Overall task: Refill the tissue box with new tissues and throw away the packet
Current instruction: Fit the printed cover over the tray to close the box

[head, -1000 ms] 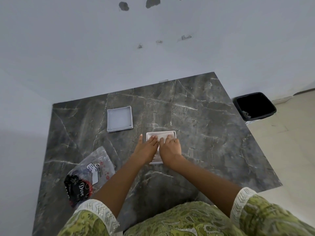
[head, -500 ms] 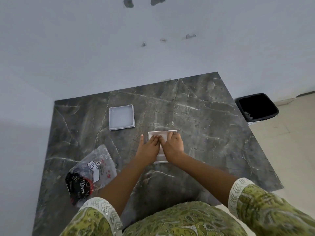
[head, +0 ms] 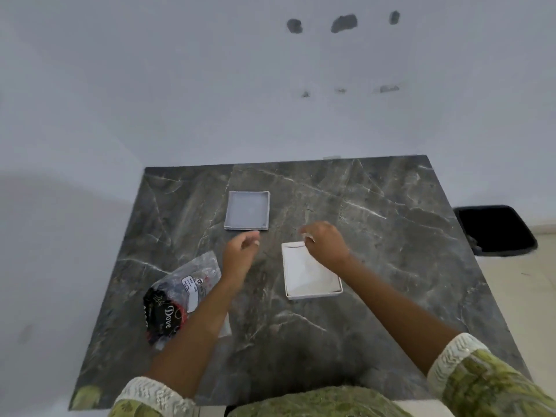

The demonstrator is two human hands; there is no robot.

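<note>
Between both hands (head: 240,251) (head: 326,243), nearer the right, lies the tissue box (head: 310,273).

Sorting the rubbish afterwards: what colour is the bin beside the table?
Black bin, seen in the head view.

A dark grey marble table (head: 376,236) with pale veins fills the middle and lower frame, its far edge against a white wall (head: 150,85). The wall carries three dark blotches (head: 344,23) near the top centre, with three smaller marks (head: 389,88) below them. At the right edge, pale floor tiles (head: 523,296) show. Along the bottom, green patterned cloth (head: 316,404) and sleeves with white woven cuffs (head: 451,353) are in view.
</note>
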